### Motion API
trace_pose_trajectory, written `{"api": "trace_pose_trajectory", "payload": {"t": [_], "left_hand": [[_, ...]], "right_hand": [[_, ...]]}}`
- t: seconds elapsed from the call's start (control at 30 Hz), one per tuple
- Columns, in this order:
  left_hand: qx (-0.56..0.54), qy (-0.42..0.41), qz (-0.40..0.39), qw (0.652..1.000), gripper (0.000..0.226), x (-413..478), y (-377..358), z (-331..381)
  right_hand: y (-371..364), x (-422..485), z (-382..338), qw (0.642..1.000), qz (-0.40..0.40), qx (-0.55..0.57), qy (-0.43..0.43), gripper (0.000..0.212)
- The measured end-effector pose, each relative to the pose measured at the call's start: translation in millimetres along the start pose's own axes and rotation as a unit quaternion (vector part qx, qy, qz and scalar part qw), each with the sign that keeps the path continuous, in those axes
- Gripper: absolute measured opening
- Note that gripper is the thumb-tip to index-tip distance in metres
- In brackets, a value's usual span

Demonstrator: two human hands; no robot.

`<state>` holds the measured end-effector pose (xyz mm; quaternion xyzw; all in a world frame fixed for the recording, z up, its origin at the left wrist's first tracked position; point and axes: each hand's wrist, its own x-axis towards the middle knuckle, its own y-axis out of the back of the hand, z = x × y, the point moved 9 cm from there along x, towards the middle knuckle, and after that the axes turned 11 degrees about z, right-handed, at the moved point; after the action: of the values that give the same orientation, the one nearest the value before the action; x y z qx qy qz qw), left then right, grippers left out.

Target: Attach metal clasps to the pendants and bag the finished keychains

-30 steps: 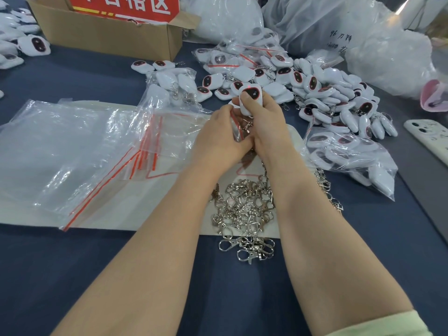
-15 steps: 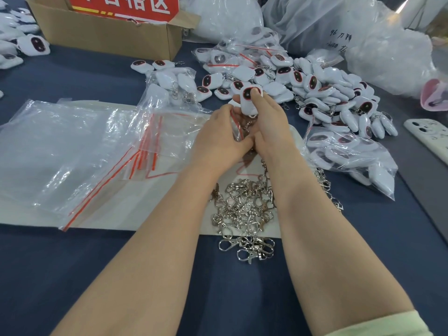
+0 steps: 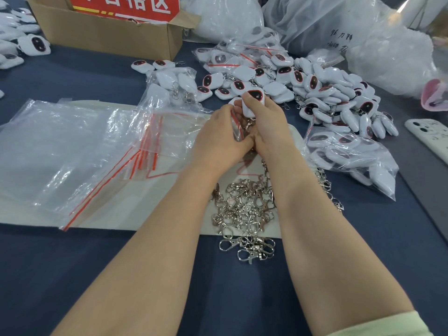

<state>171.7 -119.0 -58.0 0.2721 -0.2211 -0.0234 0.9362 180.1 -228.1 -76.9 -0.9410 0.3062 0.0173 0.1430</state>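
1. The right hand [image 3: 269,132] has its grip pinched on a white pendant [image 3: 255,99] with a dark, red-edged oval face. The thumb lies across the pendant's lower front.
2. The pendant is held above the worktop [image 3: 242,292], just in front of the loose pendant pile [image 3: 327,93].
3. A metal clasp [image 3: 248,124] hangs below the pendant, in the gap between the two hands.
4. The left hand [image 3: 220,141] presses against the right hand. Its grip is curled round a small bag [image 3: 235,127] of clear plastic with a red seal strip.
5. A heap of silver clasps [image 3: 244,209] lies between the forearms, partly on a white sheet [image 3: 135,214] and partly on the dark blue worktop.
6. A spread of empty zip bags [image 3: 72,151] with red strips lies on the sheet to the left of the hands.
7. A filled bag of pendants [image 3: 349,156] lies to the right of the right forearm, near the loose pile.
8. A smaller bag with a few keychains [image 3: 174,83] sits beyond the empty bags.
9. A cardboard box [image 3: 109,35] with a red label stands at the far left, and large white plastic sacks [image 3: 388,52] stand at the far right.
10. A phone [image 3: 429,139] in a pale case lies at the right edge.
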Motion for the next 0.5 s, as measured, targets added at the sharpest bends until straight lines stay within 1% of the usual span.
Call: {"api": "trace_pose_trajectory", "payload": {"t": [0.23, 0.5], "left_hand": [[-0.001, 0.004, -0.002, 1.0, 0.053, -0.6, 0.9, 0.6], [-0.007, 0.008, -0.004, 1.0, 0.052, -0.9, 0.6, -0.1]], "right_hand": [[0.7, 2.1, 1.3, 1.0, 0.012, 0.02, -0.009, 0.012], [0.3, 1.5, 1.4, 1.0, 0.012, 0.013, -0.006, 0.012]]}}
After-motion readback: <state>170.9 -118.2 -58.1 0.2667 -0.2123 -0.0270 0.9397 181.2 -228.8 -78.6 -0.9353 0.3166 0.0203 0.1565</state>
